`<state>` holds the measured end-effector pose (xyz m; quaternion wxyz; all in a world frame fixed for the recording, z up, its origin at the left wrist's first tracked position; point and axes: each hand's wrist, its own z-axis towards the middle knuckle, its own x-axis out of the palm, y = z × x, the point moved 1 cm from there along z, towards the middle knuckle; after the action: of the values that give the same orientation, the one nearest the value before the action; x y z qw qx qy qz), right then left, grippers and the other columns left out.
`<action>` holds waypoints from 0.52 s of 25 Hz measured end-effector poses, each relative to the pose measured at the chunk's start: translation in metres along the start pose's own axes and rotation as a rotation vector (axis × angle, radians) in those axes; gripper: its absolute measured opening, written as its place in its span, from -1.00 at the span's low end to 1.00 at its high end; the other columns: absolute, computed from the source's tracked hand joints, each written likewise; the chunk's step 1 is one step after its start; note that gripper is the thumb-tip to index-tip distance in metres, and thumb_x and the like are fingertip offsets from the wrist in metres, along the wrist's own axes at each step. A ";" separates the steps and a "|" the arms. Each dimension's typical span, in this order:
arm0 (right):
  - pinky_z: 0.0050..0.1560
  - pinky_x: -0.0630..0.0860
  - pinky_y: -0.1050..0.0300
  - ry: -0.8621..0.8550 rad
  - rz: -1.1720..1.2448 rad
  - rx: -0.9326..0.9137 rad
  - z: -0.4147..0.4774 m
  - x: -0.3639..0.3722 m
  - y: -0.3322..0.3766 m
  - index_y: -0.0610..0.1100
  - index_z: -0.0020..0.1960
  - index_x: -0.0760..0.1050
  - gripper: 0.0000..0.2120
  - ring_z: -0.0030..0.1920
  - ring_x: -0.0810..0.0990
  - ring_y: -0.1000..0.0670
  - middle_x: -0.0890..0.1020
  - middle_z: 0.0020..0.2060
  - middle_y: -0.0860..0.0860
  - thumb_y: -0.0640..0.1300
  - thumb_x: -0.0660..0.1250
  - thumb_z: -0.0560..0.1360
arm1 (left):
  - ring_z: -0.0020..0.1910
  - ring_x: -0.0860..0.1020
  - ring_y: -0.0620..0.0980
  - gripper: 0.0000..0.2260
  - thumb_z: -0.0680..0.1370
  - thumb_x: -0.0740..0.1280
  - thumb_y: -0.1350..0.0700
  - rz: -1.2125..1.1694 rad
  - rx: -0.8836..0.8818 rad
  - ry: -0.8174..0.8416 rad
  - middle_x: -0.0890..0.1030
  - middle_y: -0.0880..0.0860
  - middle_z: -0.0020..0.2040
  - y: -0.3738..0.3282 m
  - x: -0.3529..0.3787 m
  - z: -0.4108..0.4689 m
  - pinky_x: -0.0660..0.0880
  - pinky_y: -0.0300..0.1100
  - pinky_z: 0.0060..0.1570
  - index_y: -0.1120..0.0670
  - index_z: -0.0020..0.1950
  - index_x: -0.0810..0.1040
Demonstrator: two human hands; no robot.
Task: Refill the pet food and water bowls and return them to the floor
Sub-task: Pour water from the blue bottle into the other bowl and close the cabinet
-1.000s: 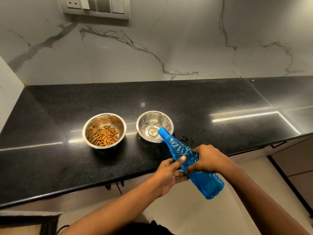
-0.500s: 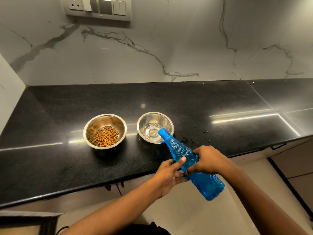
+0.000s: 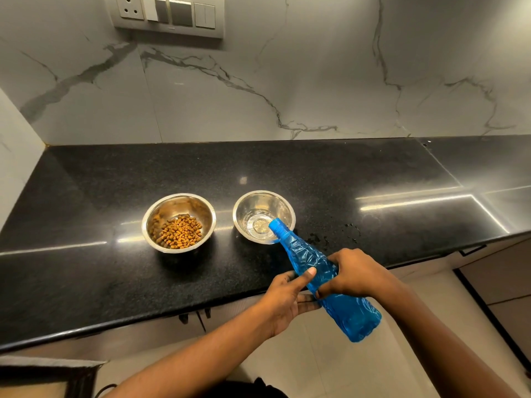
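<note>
Near the middle of the frame, on the black speckled bench, two round steel bowls stand side by side, apart from each other. The left bowl holds a heap of brown kibble that covers the lower part of its bottom and climbs a little up the left wall; the rest of its inside is bare metal. The right bowl holds a shallow pool of clear water over its bottom, though how deep it stands is hard to judge through the glare.

A blue plastic bottle lies tilted across the lower middle of the frame, its base out past the front edge of the bench and over the pale floor, its uncapped mouth over the lower right rim of the right bowl. Blue-tinted liquid seems to fill the lower body of the bottle.

Both hands hold the bottle at its waist. The right hand wraps over it from above, its fingers curled tight around the body. The left hand cups it from the left and below, thumb laid across the top of the plastic and the other fingers stretched under it.

Some dark droplets lie on the bench just right of the water bowl. A switch panel sits on the marble wall at the upper left.
</note>
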<state>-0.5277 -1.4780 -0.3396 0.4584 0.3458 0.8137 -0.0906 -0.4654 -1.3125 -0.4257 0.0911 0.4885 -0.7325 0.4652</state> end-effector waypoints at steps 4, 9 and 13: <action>0.10 0.72 0.06 -0.009 0.011 -0.004 0.000 0.002 0.000 0.07 0.33 0.64 -0.28 0.01 0.72 0.10 0.76 0.11 0.09 0.28 0.68 0.24 | 0.26 0.74 0.22 -0.55 0.63 0.48 0.00 0.007 0.003 -0.010 0.76 0.16 0.29 -0.002 0.001 -0.002 0.60 0.23 0.38 0.10 0.48 0.54; 0.08 0.72 0.09 -0.032 0.056 -0.033 -0.001 0.002 -0.001 0.09 0.32 0.63 -0.31 0.00 0.72 0.11 0.75 0.09 0.11 0.26 0.68 0.25 | 0.22 0.76 0.20 -0.57 0.63 0.48 0.00 0.026 0.030 -0.019 0.76 0.15 0.27 -0.008 0.001 -0.005 0.68 0.11 0.27 0.08 0.46 0.55; 0.01 0.72 0.13 -0.060 0.116 -0.081 -0.001 0.001 0.002 0.16 0.20 0.63 -0.42 -0.05 0.72 0.14 0.75 -0.02 0.14 0.25 0.66 0.24 | 0.21 0.76 0.18 -0.57 0.61 0.50 0.00 0.046 0.080 -0.037 0.78 0.14 0.24 -0.014 0.000 -0.005 0.71 0.03 0.17 0.09 0.45 0.56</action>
<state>-0.5277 -1.4753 -0.3394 0.5008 0.3707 0.7811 -0.0415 -0.4553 -1.3095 -0.4146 0.0470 0.4835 -0.7258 0.4870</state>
